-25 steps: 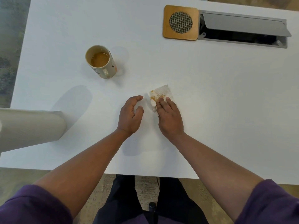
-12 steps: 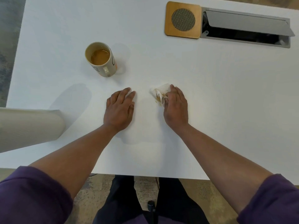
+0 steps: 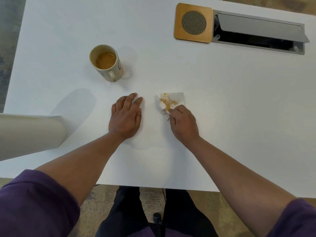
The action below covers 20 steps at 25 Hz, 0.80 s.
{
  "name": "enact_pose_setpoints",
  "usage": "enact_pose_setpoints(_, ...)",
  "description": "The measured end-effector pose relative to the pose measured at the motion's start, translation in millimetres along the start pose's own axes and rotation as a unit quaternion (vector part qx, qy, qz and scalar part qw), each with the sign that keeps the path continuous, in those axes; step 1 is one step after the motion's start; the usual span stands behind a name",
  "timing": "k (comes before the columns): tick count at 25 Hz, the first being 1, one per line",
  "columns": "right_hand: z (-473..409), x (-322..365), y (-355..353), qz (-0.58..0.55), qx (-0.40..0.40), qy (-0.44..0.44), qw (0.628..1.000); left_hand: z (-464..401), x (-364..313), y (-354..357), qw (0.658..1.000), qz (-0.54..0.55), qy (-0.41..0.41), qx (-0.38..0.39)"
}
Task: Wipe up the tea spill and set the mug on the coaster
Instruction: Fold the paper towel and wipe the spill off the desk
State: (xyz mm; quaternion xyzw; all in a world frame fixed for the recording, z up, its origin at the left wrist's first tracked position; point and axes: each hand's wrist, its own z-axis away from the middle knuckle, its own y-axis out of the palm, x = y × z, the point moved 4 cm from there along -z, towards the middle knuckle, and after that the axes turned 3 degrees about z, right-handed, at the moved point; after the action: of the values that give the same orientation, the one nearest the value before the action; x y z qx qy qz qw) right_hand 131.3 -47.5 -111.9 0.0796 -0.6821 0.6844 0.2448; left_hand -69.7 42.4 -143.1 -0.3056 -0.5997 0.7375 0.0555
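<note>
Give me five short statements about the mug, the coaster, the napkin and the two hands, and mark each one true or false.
1. The mug stands on the coaster. False: it stands on the bare table, far from the coaster.
2. The right hand pinches the stained napkin. True.
3. The left hand grips the mug handle. False: it lies flat on the table, holding nothing.
4. The mug has tea in it. True.
5. The napkin is clean. False: it has a brown stain.
</note>
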Motion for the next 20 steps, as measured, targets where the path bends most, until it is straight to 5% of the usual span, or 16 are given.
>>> enact_pose_setpoints(5,-20.9,29.4,9.1,-0.013,0.016,-0.002,1.0,-0.9,3.2,2.6,1.0,-0.009,-0.002,0.004)
enact_pose_setpoints(12,-84.5,-39.6,-28.4,0.061,-0.035,0.063,0.996,-0.6,3.9,3.2,1.0,-0.001,-0.003,-0.004)
enact_pose_setpoints(20,-70.3,-35.4,-9.6,-0.006,-0.045,0.107,0.993,-0.9,4.0,3.8,1.0,-0.001,-0.005,-0.008)
